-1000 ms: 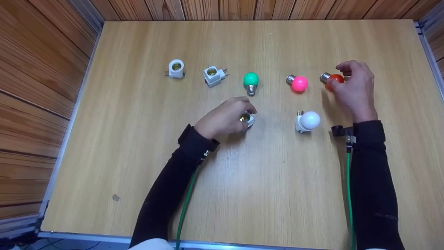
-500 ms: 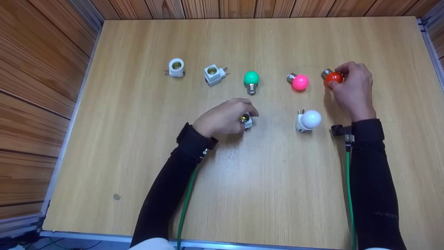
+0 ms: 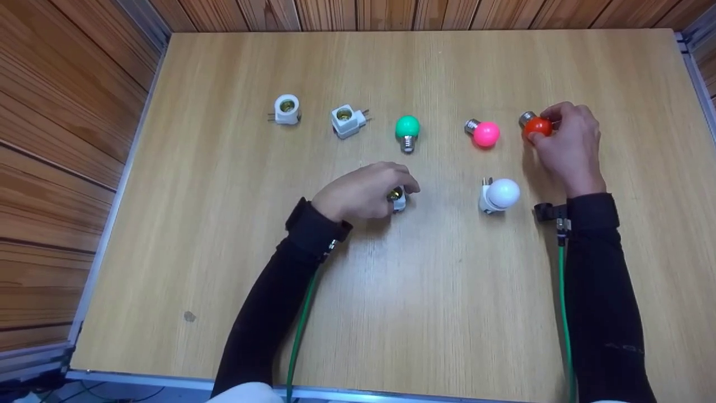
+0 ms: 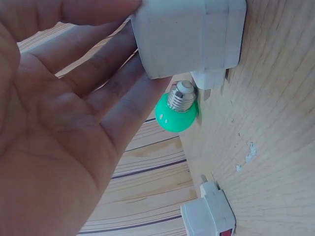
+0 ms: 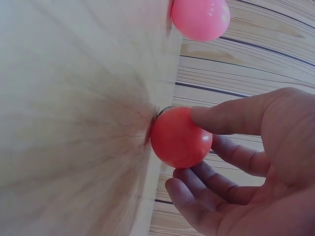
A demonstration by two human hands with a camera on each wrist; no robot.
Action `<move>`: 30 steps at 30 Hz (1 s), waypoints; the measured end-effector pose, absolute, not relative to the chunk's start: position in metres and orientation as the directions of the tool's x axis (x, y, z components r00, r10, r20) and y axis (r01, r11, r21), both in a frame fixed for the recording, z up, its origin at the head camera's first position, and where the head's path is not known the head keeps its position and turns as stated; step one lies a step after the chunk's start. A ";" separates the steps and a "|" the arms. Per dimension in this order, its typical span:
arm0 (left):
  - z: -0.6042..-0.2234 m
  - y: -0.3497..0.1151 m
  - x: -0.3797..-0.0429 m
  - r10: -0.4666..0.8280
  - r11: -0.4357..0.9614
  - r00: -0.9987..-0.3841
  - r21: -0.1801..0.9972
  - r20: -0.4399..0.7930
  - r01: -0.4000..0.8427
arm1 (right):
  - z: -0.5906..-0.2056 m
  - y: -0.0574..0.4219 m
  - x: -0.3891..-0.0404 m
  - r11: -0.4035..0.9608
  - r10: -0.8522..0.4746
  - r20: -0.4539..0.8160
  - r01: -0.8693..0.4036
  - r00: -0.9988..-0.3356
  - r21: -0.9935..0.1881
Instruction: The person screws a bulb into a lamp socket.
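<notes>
My left hand [image 3: 366, 191] grips a white plug-in lamp socket [image 4: 170, 39] between thumb and fingers, low over the wooden table. The socket's brass-lined opening shows beside the fingers in the head view. At the far right, my right hand [image 3: 571, 144] holds a red light bulb [image 3: 538, 127] by its round globe, thumb on one side and fingers on the other. The bulb lies on its side with its metal screw base toward the far left. In the right wrist view, the red bulb [image 5: 181, 137] sits close against the tabletop.
A green bulb [image 3: 407, 129] and a pink bulb [image 3: 485, 134] lie between the hands, farther back. Two sockets, one round [image 3: 287, 109] and one square [image 3: 347, 121], stand at the back left. A white bulb [image 3: 503, 193] sits in a socket nearer the right arm.
The right thumb and fingers have closed in on the red bulb's globe. My left hand keeps hold of its socket and has barely moved.
</notes>
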State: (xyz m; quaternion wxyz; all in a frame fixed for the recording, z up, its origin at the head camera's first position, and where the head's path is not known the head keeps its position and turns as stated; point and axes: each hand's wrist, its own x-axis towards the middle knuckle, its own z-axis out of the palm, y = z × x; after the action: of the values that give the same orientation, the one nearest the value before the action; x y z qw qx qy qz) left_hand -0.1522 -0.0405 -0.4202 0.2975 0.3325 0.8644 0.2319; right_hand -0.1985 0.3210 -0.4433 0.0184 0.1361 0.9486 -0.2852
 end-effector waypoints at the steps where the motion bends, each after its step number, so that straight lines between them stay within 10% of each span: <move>1: -0.420 -0.040 -0.152 0.713 0.670 -0.602 0.600 -0.359 0.437 | -0.443 0.321 -0.199 0.800 0.248 -0.113 0.269 -0.962 -0.536; 17: -0.424 -0.049 -0.155 0.736 0.616 -0.616 0.655 -0.281 0.438 | -0.449 0.323 -0.199 0.797 0.236 -0.092 0.247 -0.967 -0.552; 30: -0.422 -0.057 -0.160 0.510 0.785 -0.826 0.524 -0.240 0.332 | -0.448 0.323 -0.199 0.788 0.244 -0.123 0.271 -0.962 -0.553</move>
State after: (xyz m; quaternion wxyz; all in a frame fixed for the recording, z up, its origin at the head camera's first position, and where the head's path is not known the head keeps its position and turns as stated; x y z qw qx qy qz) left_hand -0.1603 -0.0569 -0.4223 0.1880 0.2272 0.9257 0.2368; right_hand -0.1991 0.3232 -0.4477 0.0224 0.1361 0.9452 -0.2958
